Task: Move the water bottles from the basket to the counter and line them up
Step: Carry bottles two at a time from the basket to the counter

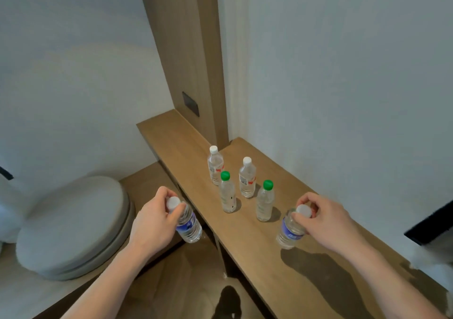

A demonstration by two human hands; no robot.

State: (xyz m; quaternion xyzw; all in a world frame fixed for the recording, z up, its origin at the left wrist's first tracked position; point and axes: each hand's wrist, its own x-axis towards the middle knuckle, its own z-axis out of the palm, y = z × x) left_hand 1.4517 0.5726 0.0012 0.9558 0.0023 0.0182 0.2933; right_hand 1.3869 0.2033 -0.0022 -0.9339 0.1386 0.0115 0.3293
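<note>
I judge the biggest risk to be my left bottle. It hangs tilted off the counter edge, over the floor, and I only pinch it by the neck under its white cap. If that pinch slips, it drops and rolls away. Swinging it in toward 1 o'clock, its base could also clip the edge or knock the nearer green-cap bottle, which would likely topple its neighbours.

My right bottle leans too, with its base low over the counter; whether it touches I cannot tell. Set down on that slant, it could tip toward the other green-cap bottle at its 11 o'clock.

My left hand is at 9 o'clock from the group, knuckles up, fingers and thumb curled round the neck, forearm running in from 7 o'clock. My right hand is at 4 o'clock from the group, fingertips closed on the cap from above, forearm running in from 5 o'clock.

Four bottles stand upright on the counter in two loose pairs: two white-cap bottles behind, green ones in front. No basket is visible.
</note>
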